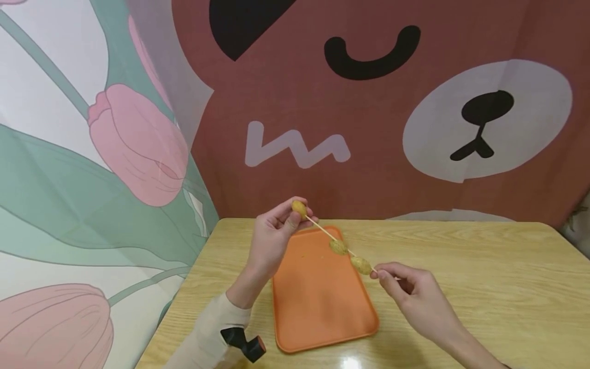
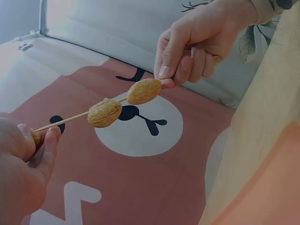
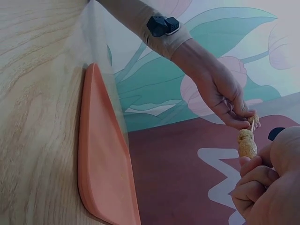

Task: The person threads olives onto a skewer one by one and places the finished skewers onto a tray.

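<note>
A thin wooden skewer slants through the air above an orange tray, between the two hands. Two wrinkled, golden-brown oval balls, a nearer one and a farther one, are threaded close together toward its right end. My left hand pinches a third golden-brown ball at the skewer's upper left end; how far the stick enters it is hidden. Between thumb and fingertips, my right hand pinches the skewer's lower right tip, just past the nearest ball.
The tray lies on a light wood-grain table, with a few tiny crumbs on it. Behind the table hangs a cloth printed with a brown bear. Another cloth with pink tulips hangs at the left. A black device sits on the left wrist.
</note>
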The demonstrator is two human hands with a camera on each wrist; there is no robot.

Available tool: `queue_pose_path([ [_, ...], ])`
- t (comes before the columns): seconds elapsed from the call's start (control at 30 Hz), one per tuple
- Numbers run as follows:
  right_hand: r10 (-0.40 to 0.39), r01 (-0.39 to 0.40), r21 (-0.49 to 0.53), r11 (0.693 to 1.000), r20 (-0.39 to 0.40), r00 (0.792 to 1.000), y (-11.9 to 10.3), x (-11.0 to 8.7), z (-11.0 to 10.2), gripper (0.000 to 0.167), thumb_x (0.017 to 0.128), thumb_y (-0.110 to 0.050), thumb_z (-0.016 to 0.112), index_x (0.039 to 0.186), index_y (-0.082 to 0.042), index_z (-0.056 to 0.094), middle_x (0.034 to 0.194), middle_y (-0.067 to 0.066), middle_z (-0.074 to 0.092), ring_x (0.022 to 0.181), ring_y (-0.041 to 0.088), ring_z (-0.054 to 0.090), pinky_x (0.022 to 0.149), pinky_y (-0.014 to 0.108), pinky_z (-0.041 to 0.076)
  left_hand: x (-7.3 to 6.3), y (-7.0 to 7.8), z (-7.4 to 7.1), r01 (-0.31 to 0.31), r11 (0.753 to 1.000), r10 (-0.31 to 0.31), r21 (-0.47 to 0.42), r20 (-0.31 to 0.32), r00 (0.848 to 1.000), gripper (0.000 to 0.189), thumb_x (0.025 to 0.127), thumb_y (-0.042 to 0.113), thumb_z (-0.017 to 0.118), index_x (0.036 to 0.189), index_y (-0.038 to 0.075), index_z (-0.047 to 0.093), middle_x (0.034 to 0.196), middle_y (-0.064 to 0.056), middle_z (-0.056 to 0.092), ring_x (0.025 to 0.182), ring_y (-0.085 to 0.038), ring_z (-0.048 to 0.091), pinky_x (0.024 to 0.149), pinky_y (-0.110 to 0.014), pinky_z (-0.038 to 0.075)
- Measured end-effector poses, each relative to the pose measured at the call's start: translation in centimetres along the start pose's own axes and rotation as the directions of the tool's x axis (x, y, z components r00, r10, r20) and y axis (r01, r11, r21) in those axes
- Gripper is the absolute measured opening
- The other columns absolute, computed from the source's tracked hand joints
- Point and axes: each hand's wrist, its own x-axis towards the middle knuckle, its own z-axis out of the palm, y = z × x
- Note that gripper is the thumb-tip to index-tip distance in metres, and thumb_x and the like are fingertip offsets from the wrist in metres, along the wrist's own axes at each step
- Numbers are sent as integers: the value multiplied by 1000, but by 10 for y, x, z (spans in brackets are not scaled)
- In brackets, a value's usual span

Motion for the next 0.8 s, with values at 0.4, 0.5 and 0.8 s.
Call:
queue_pose_path([
  [0.4,-70,70,54,996,-11,998,-1,-1,13,16,104,-13,62,110,-10,76,101,-2,73,65,13,60,47,29,44,-8,-10,15,-38,999,39,-17,79,996,21,100,4,61,118,-6,66,106,-35,63,98,-40,70,90,-54,54],
  [0.5,-57,58,63,996,-25,998,-2,-2,13,16,104,-14,62,111,-9,76,101,-2,73,69,13,63,49,29,47,-9,-11,18,-27,999,29,-26,78,997,20,100,1,60,117,-7,65,104,-28,66,97,-39,71,89,-54,54],
  [0.8,-26,28,77,997,-34,999,-2,-3,14,18,104,-14,62,113,-5,75,103,2,74,87,14,70,61,30,55,-14,-15,25,24,1000,-23,-5,95,995,22,98,0,62,119,-7,66,104,-27,69,100,-36,70,93,-48,54],
])
